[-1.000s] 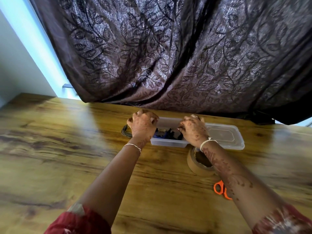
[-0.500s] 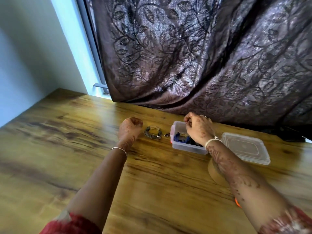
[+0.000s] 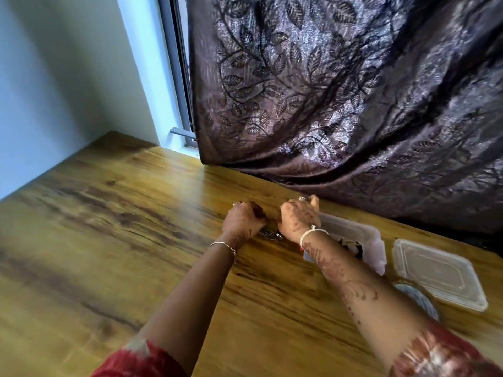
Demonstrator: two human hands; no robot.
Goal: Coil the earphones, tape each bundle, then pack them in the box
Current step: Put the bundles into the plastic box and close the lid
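Observation:
A dark coiled earphone bundle point(image 3: 268, 234) lies on the wooden table point(image 3: 114, 240), mostly hidden between my two hands. My left hand point(image 3: 242, 221) is curled on its left side. From the right, my right hand point(image 3: 299, 217) presses in with fingers bent down onto the coil. Just right of my right wrist stands the clear plastic box point(image 3: 374, 239), with dark earphones point(image 3: 353, 246) inside it. My forearm covers the box's near left part.
The box's clear lid point(image 3: 441, 273) lies flat to the right of the box. A tape roll point(image 3: 419, 297) peeks out behind my right forearm. A dark leaf-patterned curtain point(image 3: 340, 104) hangs along the table's far edge, with a wall and window frame at the left.
My right hand left the box and moved left onto the coiled bundle. My left hand shifted right onto it too. The view swung left, and the scissors dropped out of sight.

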